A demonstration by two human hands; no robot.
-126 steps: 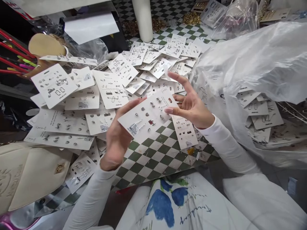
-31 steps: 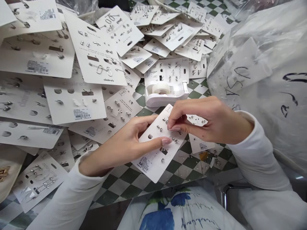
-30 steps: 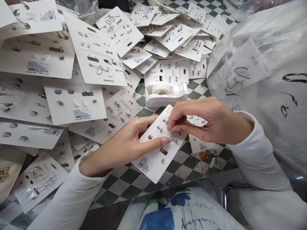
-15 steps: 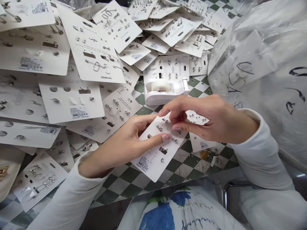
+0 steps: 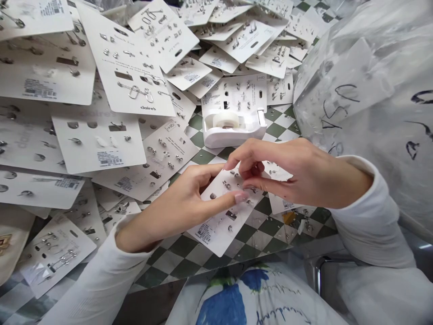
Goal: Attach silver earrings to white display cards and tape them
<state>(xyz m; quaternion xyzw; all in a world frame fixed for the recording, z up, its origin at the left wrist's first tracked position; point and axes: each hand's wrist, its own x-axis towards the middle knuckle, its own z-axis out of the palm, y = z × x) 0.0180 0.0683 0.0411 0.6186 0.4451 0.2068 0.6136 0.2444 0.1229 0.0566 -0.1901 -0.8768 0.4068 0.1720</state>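
Observation:
A white earring card [image 5: 216, 225] with several small silver earrings is tilted in front of me. My left hand [image 5: 189, 198] grips it, thumb laid across its face and the other fingers behind its left edge. Over the card's upper right part is my right hand [image 5: 284, 171], its thumb and forefinger curled inward at the earrings. Whatever lies between those fingertips is too small and covered to make out. Just beyond the hands stands a white tape dispenser [image 5: 233, 131] with a roll of tape. Another earring card [image 5: 280, 205] lies partly under my right hand.
Many earring cards [image 5: 125, 76] are heaped along the left and back of the green-and-white checkered table [image 5: 179, 262]. A large clear plastic bag [image 5: 372, 99] with black writing bulges at the right. Loose earrings [image 5: 307, 225] lie near the front edge.
The hands stay almost in place. My left hand and the card have shifted very slightly to the right; my right hand remains curled over the card's upper part.

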